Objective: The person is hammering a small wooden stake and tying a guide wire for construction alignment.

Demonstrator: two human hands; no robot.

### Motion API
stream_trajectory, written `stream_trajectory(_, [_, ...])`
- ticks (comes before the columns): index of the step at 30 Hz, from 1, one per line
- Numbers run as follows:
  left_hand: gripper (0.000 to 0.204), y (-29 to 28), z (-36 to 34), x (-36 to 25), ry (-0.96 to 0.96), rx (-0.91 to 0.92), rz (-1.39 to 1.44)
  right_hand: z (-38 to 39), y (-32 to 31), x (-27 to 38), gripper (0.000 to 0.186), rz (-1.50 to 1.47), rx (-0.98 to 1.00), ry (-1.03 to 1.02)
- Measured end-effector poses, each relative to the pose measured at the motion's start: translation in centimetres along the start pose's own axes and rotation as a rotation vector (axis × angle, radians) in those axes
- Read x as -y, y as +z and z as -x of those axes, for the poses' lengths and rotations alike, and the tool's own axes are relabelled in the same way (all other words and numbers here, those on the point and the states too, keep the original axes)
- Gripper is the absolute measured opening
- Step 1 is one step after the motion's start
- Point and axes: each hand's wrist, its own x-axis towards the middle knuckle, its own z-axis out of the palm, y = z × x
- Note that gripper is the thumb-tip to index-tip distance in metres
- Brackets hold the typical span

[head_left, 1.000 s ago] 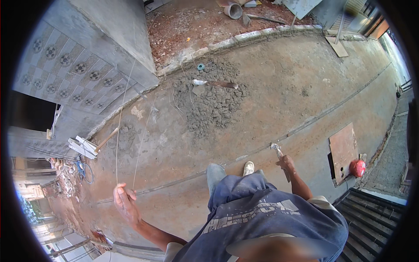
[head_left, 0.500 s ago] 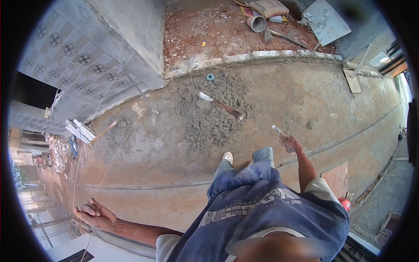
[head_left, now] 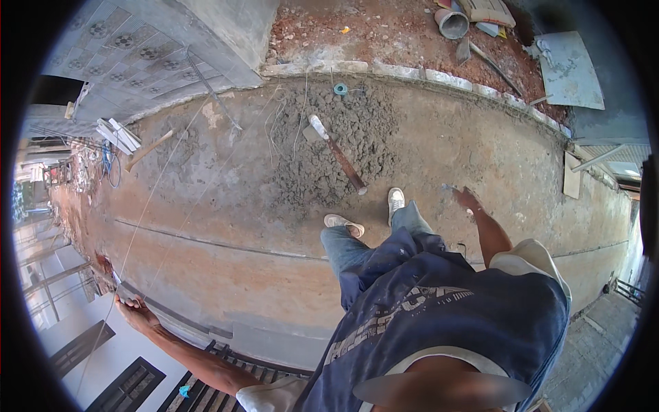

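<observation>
My left hand reaches far out to the left, its bent fingers closed at a thin string that runs up across the floor. Low over the floor, my right hand is wrapped round a short tool with a pale end; blur hides its kind. Ahead of my feet lies a spread heap of wet grey mortar. A hoe with a brown handle and white-crusted head rests in it. A small teal roll sits at the heap's far edge.
A low masonry edge borders reddish soil, with a bucket, a shovel and a sack beyond. White strips and a wooden handle lie at left. A pale board leans at far right.
I have stepped and turned, so the mortar heap and hoe appear shifted. My right hand is farther right and slightly higher in view; my left arm still reaches out along the string.
</observation>
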Motion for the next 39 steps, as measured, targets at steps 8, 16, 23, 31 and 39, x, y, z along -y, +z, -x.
stream_trajectory(8, [0.059, -6.2, -10.4, 10.6, -0.212, -0.239, -0.591, -2.8, -6.3, 2.1, 0.055, 0.090, -0.226, 0.014])
stream_trajectory(16, [0.063, -0.9, -4.9, 26.3, -0.475, -0.328, -0.761, -15.9, -9.2, -0.8, 0.061, 0.454, -0.233, 0.183])
stream_trajectory(23, [0.066, 4.6, 3.5, 44.3, -0.620, -0.324, -0.950, -43.8, -8.6, 18.7, 0.048, 0.353, -0.095, -0.575])
stream_trajectory(31, [0.064, 12.1, 10.1, 54.0, -0.855, -0.046, -1.145, -56.3, 5.1, 54.7, 0.065, 0.288, -0.190, -0.701])
stream_trajectory(39, [0.065, 10.4, 19.8, 51.4, -1.016, -0.002, -1.327, -61.8, 9.4, 58.0, 0.065, 0.556, -0.366, -0.715])
